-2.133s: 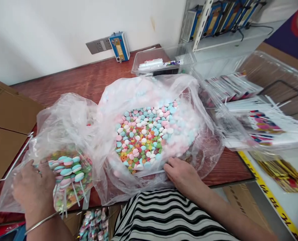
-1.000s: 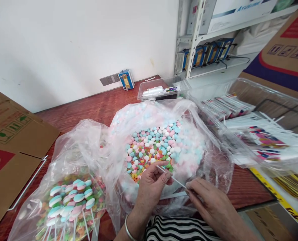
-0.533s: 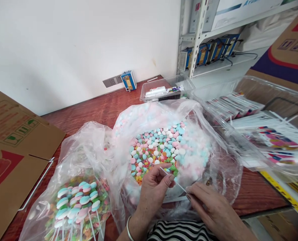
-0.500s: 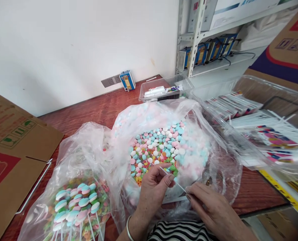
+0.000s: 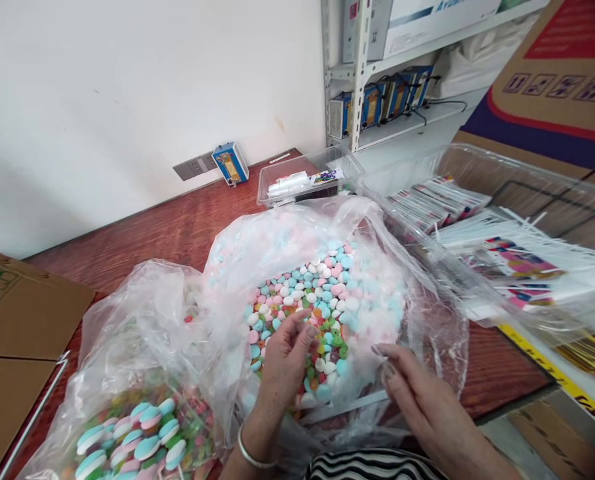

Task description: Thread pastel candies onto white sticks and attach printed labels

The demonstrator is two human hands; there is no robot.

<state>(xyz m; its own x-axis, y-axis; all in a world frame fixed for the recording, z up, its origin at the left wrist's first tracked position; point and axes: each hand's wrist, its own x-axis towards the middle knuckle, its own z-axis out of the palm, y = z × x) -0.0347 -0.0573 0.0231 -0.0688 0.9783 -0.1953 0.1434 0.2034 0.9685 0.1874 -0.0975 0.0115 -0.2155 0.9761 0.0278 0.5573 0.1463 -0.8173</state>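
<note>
One left hand (image 5: 282, 360), one right hand (image 5: 423, 395), both over one bag (image 5: 257, 233) of candies (image 5: 297, 291)

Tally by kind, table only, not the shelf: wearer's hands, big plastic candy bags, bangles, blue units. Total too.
Left hand plus right hand: 2
Left candy bag plus middle candy bag: 2
Bangle: 1
Blue unit: 1
Total: 6

Gap open between left hand (image 5: 283, 363) and right hand (image 5: 417, 392), straight down to candies (image 5: 322, 293)! Plastic bag (image 5: 277, 243) folds ring them; see-through tub (image 5: 457, 273) blocks right, cardboard box (image 5: 27, 327) left; bare bench (image 5: 152, 230) runs along wall (image 5: 142, 100).
</note>
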